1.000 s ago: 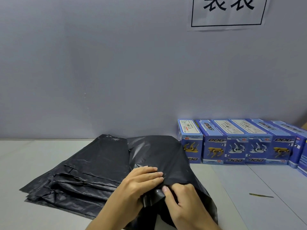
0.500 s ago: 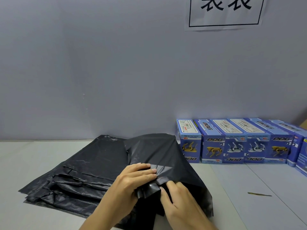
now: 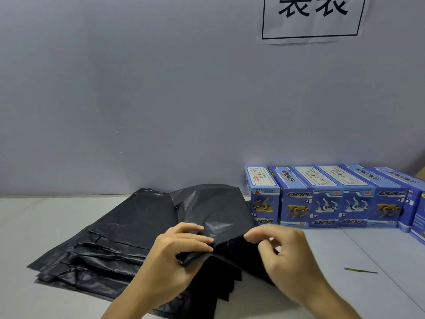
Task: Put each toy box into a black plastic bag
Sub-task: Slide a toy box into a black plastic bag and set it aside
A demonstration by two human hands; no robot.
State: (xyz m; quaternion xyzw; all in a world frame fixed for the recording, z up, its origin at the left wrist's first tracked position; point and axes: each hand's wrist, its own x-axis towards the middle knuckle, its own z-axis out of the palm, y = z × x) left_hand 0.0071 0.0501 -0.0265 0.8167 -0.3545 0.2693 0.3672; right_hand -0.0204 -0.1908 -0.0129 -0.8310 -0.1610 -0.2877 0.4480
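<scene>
A pile of flat black plastic bags [image 3: 110, 245] lies on the table at the left. One black bag [image 3: 213, 208] is lifted off it in front of me. My left hand [image 3: 174, 256] pinches the bag's near edge at its left side. My right hand [image 3: 287, 254] pinches the same edge further right, and the mouth gapes between them. A row of several blue toy boxes [image 3: 326, 199] printed with robot dogs stands against the wall at the right, apart from both hands.
A grey wall rises just behind the table [image 3: 379, 254], with a white paper sign [image 3: 310, 17] on it. A thin dark strip [image 3: 360, 270] lies on the table at the right. A cardboard corner [image 3: 420, 174] shows at the far right.
My hands were close together, working at the bag's edge. Now my right hand has moved to the right, away from the left, and the bag's mouth has spread open.
</scene>
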